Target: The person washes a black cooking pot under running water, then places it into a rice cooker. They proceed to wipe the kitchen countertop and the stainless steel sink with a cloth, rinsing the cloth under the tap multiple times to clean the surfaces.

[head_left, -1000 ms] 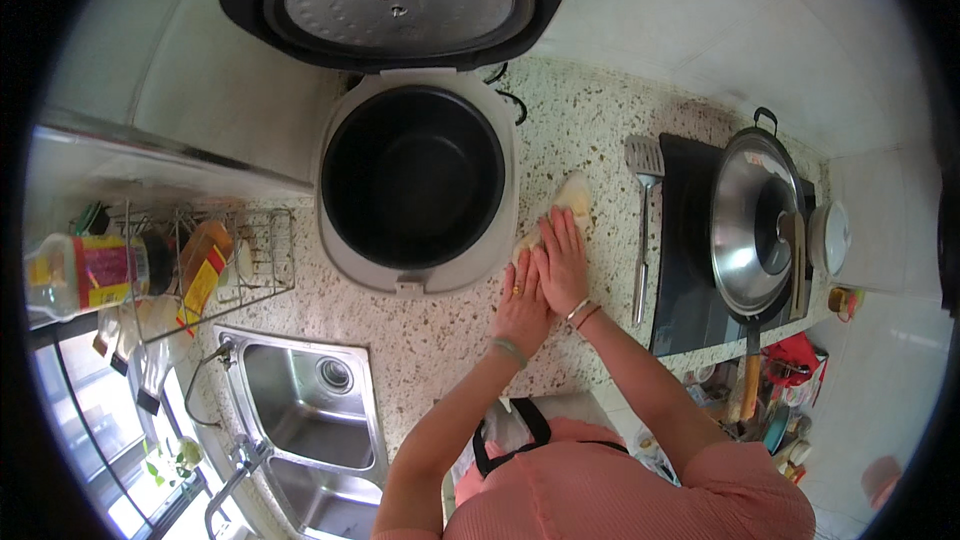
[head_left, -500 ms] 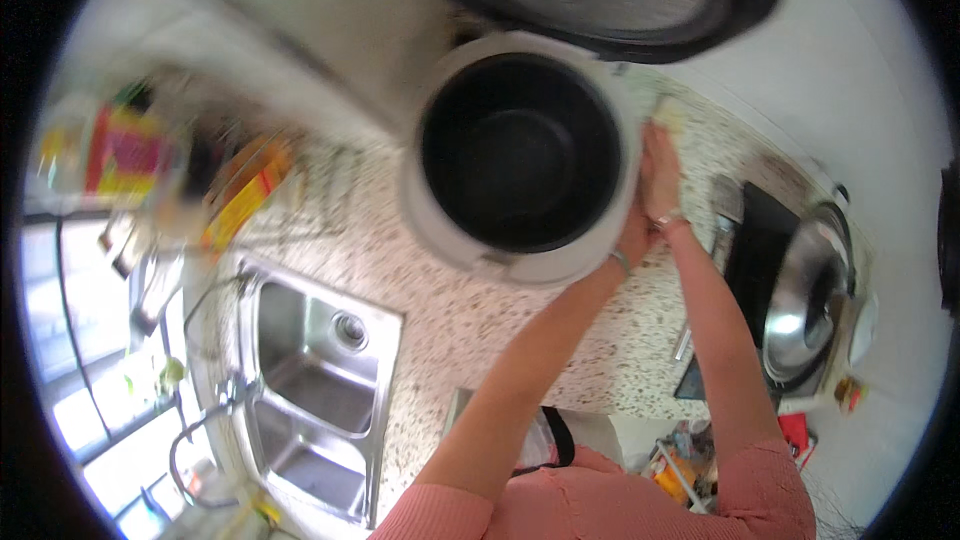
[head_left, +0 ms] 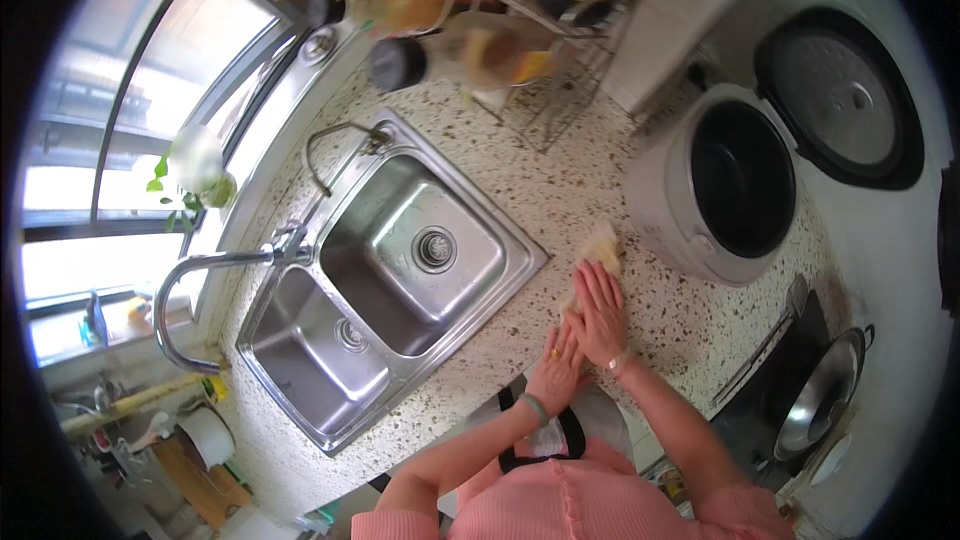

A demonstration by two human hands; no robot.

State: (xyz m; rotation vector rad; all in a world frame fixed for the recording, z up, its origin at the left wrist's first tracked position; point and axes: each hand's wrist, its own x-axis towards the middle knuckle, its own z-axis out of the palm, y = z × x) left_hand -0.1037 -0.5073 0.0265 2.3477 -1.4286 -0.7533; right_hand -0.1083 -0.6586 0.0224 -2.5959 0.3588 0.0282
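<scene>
I'm watching through the head camera, and I take the sink (head_left: pixel 518 262) as my landmark. The pale cloth (head_left: pixel 602 243) lies on the speckled tabletop (head_left: pixel 665 325) just off the sink's right corner, near the rim but apart from it. It is mostly covered, so I can't tell whether it is folded.

My right hand (head_left: pixel 602 328) presses down on the cloth, palm down, its fingers straight and close together, the upper end of the cloth showing beyond the fingertips. My left hand (head_left: pixel 556 376) sits nearer the sink's lower right side, fingers stretched forward with narrow gaps, up against the right hand at its thumb. Neither hand is closed around anything; how much of the cloth lies under the left fingers I can't make out.

As for progress, I'd judge the work with the cloth to be partway through. What I can count as done is that the cloth is down, spread under pressure, in the stretch of tabletop beside the sink. What is left is harder to read: the cloth has not yet been let go, and the dark flecks belong to the stone's pattern as far as I can tell, so they don't show me which parts have been covered.

To the right of the sink, beyond the cloth, stands the rice cooker (head_left: pixel 665 190), its lid (head_left: pixel 840 90) raised; farther right and lower than the sink lies the spatula (head_left: pixel 748 365).
</scene>
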